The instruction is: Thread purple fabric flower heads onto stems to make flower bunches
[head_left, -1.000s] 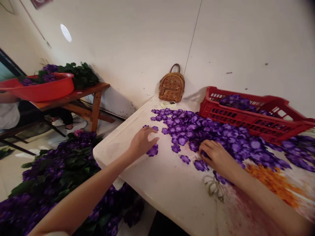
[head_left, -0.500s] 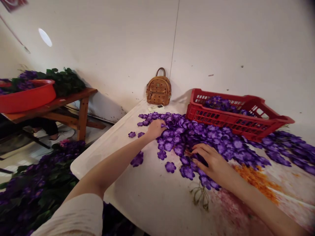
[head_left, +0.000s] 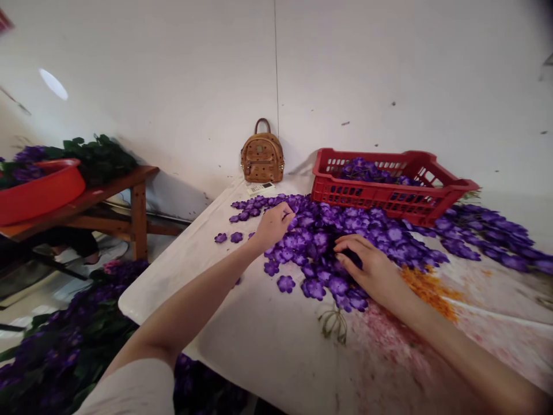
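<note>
My left hand is closed in a pinch over the far left part of a pile of purple artificial flowers. A purple flower shows at its fingertips. On the right side of the pile, my right hand has its fingers curled down with the tips close together among the flowers. What those fingertips hold, if anything, is hidden. Single flat flowers, such as a loose flower, lie on the white table in front. A small bundle of thin greenish stems rests near my right forearm.
A red plastic crate with purple flowers inside stands behind the pile. Orange bits lie to its front right. A brown backpack and a remote control sit at the back. At left are a wooden bench and a red basin.
The view has turned slightly right, so things sit further left. My left hand has lifted a little with its pinch kept. My right hand's fingers have drawn closer together at the pile.
</note>
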The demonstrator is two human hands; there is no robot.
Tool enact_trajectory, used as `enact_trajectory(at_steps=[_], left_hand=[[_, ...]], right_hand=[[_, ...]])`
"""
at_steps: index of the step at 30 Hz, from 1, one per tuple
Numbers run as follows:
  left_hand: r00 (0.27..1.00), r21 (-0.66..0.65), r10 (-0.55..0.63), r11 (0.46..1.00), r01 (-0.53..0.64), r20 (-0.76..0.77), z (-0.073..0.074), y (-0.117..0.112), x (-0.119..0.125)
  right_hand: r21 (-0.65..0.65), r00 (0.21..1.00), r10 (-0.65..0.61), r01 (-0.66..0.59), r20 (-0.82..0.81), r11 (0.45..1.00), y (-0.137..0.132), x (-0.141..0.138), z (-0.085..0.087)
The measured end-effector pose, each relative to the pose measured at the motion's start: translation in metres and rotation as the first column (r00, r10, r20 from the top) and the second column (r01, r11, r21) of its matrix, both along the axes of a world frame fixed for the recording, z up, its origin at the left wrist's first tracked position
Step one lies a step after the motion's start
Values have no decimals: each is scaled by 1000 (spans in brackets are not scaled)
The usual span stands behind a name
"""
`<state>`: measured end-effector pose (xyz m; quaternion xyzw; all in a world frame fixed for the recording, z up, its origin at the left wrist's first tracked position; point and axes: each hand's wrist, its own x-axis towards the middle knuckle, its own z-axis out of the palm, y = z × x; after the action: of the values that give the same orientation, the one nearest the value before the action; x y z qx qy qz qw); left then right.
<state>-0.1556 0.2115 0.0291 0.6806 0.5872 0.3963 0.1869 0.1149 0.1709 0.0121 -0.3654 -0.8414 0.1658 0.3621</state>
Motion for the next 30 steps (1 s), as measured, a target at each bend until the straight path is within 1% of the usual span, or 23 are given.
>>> enact_trajectory(at_steps=[3,5,7,9,11,13,14,17,18,19,21,23,25,26,27,28,30], left_hand=[[1000,136,1,991,1,-14,10,-12,1],[996,126,-35,992,24,85,13,-20,9],[968,66,-87,995,73,235,13,-30,21],[929,35,-134,991,130,346,11,-42,37],[906,32,-155,987,155,394,8,-54,53],[894,20,-168,984,176,415,6,-64,67],[891,11,-170,983,182,422,5,-68,73],[892,-27,-170,980,199,420,6,-76,86],[894,-32,-175,978,206,412,6,-78,88],[898,-27,-181,977,210,401,7,-80,90],[912,30,-191,981,194,363,9,-84,92],[929,118,-163,984,131,331,11,-88,92],[921,137,-138,986,94,364,13,-91,91],[893,114,-147,988,108,426,14,-93,91],[843,73,-163,986,147,513,15,-94,91],[772,25,-181,978,209,609,16,-95,90],[605,-54,-186,933,356,774,18,-98,90]], right_hand=[[-50,996,-64,61,-64,997,-4,2,4],[-132,986,-115,99,-121,986,-7,1,8],[-250,968,-155,104,-197,963,-12,0,12],[-386,942,-165,41,-292,922,-18,-4,16],[-504,911,-155,-66,-383,861,-24,-7,19],[-574,880,-156,-150,-449,805,-31,-10,22],[-590,870,-164,-166,-465,790,-35,-11,22],[-599,846,-215,-146,-489,787,-44,-10,24],[-608,832,-237,-144,-501,780,-46,-9,24],[-629,815,-258,-160,-519,761,-48,-7,25],[-683,768,-309,-218,-561,697,-51,-3,26],[-723,720,-369,-261,-587,639,-53,0,26],[-743,681,-422,-275,-598,610,-53,3,25],[-748,662,-443,-279,-604,603,-54,4,24],[-751,647,-458,-286,-610,596,-54,5,22],[-753,634,-470,-294,-614,588,-54,5,20],[-755,622,-478,-309,-620,579,-55,6,16]])
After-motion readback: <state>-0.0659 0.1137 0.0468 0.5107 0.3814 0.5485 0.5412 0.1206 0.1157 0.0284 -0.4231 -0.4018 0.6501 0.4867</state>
